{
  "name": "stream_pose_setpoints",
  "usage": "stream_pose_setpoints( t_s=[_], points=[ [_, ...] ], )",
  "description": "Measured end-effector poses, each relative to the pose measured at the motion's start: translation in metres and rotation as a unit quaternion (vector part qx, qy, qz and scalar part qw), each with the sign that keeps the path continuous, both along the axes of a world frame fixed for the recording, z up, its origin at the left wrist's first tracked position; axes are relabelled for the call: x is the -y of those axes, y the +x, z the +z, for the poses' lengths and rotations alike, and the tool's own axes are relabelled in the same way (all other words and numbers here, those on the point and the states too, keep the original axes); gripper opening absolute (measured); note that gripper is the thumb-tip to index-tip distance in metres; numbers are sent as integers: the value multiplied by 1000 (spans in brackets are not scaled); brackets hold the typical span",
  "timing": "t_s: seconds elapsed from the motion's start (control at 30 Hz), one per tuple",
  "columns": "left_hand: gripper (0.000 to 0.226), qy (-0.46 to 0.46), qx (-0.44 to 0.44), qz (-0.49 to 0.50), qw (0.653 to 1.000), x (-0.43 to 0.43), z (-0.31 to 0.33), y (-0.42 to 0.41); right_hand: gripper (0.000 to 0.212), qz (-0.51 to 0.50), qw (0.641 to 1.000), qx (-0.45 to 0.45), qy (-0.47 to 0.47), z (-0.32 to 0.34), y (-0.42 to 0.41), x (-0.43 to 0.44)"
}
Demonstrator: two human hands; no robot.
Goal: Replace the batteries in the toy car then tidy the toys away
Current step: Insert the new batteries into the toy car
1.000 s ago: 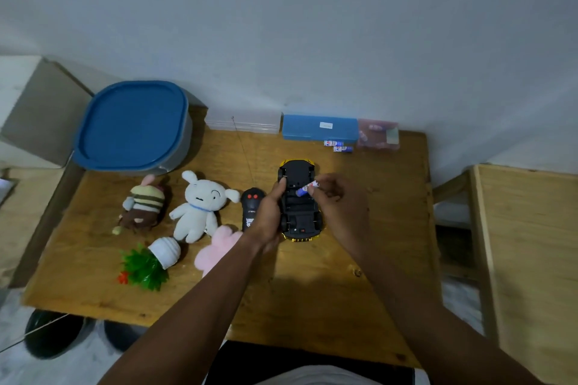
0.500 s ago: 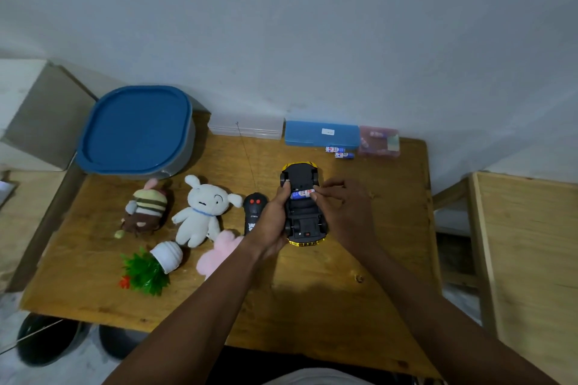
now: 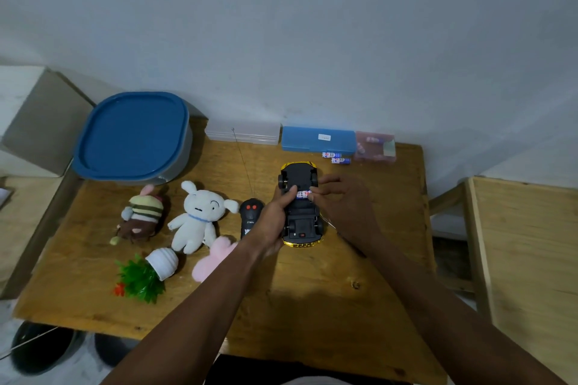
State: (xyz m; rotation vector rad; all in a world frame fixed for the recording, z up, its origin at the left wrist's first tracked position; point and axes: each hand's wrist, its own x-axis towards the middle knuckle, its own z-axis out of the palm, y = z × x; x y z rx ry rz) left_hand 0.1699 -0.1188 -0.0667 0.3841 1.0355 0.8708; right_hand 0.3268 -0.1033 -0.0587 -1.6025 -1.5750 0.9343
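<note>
- Head view, task things: one toy car (image 3: 301, 222) lies upside down on the worktop (image 3: 312, 306), middle of the far half, yellow body under a black underside.
- Three batteries show. One battery (image 3: 302, 195) lies across the car's underside. Two loose batteries (image 3: 332, 154) lie side by side near the far edge, just in front of the blue box (image 3: 318, 139).
- Left hand (image 3: 275, 219): fingers wrapped round the car's left side, thumb on the underside.
- Right hand (image 3: 344, 203): fingertips pinch the right end of the battery in the car.
- One remote (image 3: 251, 216) lies just left of the car, touching the left hand, its thin aerial pointing to the far edge.
- Three plush toys: a striped plush (image 3: 142, 216), a white plush (image 3: 200, 216) and a pink plush (image 3: 215, 256), all on the left half.
- One plastic plant (image 3: 140, 281) lies on its side towards the near left corner.
- One blue-lidded tub (image 3: 133, 137) fills the far left corner.
- Three flat boxes line the far edge: a clear box (image 3: 242, 134), the blue box and a pink box (image 3: 377, 147).
- Open wood runs from the car to the near edge and the right edge, crossed only by the forearms.
</note>
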Motion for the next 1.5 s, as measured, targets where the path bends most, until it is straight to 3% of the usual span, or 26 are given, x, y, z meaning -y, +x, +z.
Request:
stream_pose_setpoints(
  t_s=[0.3,0.43,0.6,0.7,0.77,0.83,1.1,1.33,1.43,1.5],
  points=[
    [34,28,-57,-19,998,-1,1,-2,6,-25,996,-53,-66,13,-3,-1],
    [33,41,-83,-27,995,-1,0,-4,12,-46,986,-108,-117,12,-3,-1],
    [28,1,-111,22,994,-5,-4,-1,30,-96,980,-81,-154,-12,-7,-10],
    [31,-28,-106,53,993,-8,-8,-6,17,-91,986,56,-127,-22,5,-28],
    [37,-42,-91,65,993,-7,-10,-10,19,-40,979,193,-60,-27,19,-44],
    [44,-48,-57,68,995,-6,-11,-15,22,14,961,275,-2,-34,31,-63],
    [54,-17,4,69,997,-1,-7,-20,25,96,917,386,20,-47,33,-100],
    [57,3,-28,49,998,1,2,-18,26,194,826,528,34,-39,33,-88],
    [54,8,-27,56,998,4,8,-15,17,202,842,499,38,-23,31,-72],
    [53,14,-26,56,998,6,14,-13,3,130,913,386,29,-11,30,-57]
  ],
)
